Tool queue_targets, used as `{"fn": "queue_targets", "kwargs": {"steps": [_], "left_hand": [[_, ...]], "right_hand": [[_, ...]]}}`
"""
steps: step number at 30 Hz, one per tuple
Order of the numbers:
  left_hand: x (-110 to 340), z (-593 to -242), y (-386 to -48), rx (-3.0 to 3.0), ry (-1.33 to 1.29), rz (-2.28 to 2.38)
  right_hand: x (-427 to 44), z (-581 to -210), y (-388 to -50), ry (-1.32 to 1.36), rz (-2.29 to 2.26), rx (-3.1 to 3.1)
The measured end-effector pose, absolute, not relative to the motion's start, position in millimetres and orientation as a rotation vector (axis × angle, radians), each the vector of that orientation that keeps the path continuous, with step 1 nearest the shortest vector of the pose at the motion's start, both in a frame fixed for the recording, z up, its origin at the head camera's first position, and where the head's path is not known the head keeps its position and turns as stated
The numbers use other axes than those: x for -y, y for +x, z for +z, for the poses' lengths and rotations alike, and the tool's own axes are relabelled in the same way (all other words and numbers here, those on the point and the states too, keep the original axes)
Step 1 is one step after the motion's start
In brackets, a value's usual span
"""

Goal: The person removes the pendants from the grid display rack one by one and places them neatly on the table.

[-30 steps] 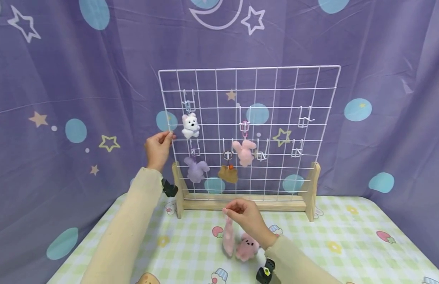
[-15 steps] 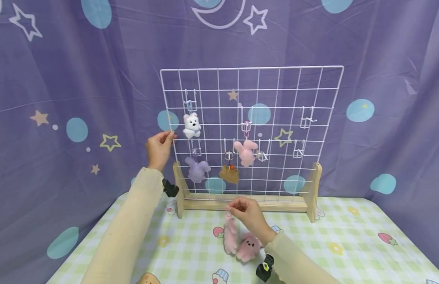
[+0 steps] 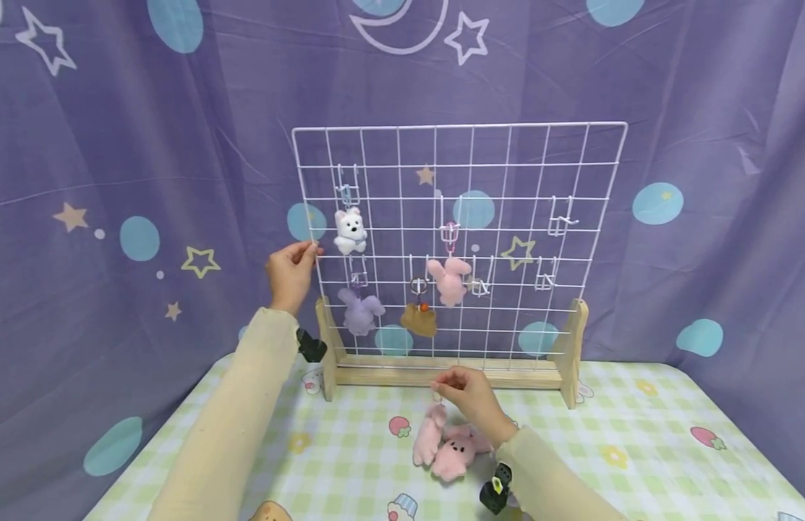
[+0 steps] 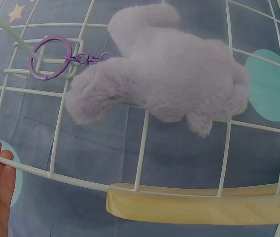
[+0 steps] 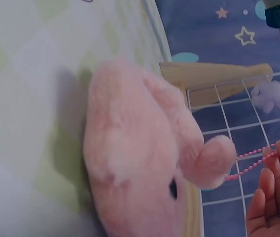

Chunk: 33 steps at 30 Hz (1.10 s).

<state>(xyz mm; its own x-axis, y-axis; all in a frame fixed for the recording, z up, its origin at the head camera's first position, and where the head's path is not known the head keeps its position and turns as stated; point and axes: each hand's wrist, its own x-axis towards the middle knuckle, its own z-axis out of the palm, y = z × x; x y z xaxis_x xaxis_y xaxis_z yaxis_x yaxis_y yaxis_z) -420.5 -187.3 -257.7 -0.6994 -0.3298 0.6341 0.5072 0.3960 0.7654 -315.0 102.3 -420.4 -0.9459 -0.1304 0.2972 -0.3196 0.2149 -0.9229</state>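
My left hand [image 3: 290, 276] pinches the left edge of a white wire grid rack [image 3: 526, 124] between thumb and fingers. In the left wrist view the other fingers [image 4: 1, 190] lie against its rod. Low in front, my right hand [image 3: 475, 399] pinches a pink ball chain [image 5: 251, 167]. From that chain hangs a pink plush keychain [image 3: 429, 438], its lower end at about table height. Beside it, partly overlapping, a second pink plush with a small dark-featured face [image 3: 453, 456] rests on the table.
On the grid hang a white plush dog [image 3: 351, 231], a purple plush [image 3: 361, 312], a brown plush [image 3: 419, 320] and a pink plush rabbit [image 3: 450, 281]. Bare hooks [image 3: 560, 223] sit at right. Wooden feet [image 3: 574, 354] stand on the checked tablecloth [image 3: 636, 434].
My right hand has shifted slightly right with the chain. The hanging pink plush has turned, tilted and come against the other one. The left hand stays on the grid's edge.
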Motion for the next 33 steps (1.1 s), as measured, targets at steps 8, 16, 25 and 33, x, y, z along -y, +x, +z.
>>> {"fn": "queue_targets", "kwargs": {"steps": [8,16,25,33], "left_hand": [[188,-260,-421,1.902,-0.149,-1.403],[189,-262,-422,1.910,-0.146,-1.390],[189,-260,-422,1.921,-0.139,-1.374],[188,-258,-423,1.917,-0.141,-1.371]], "right_hand": [[-109,-427,-319,0.336,1.818,2.338],[-113,-421,-318,0.309,1.833,2.300],[-124,-381,-332,0.363,1.690,2.274],[-127,-315,-340,0.460,1.585,2.193]]}}
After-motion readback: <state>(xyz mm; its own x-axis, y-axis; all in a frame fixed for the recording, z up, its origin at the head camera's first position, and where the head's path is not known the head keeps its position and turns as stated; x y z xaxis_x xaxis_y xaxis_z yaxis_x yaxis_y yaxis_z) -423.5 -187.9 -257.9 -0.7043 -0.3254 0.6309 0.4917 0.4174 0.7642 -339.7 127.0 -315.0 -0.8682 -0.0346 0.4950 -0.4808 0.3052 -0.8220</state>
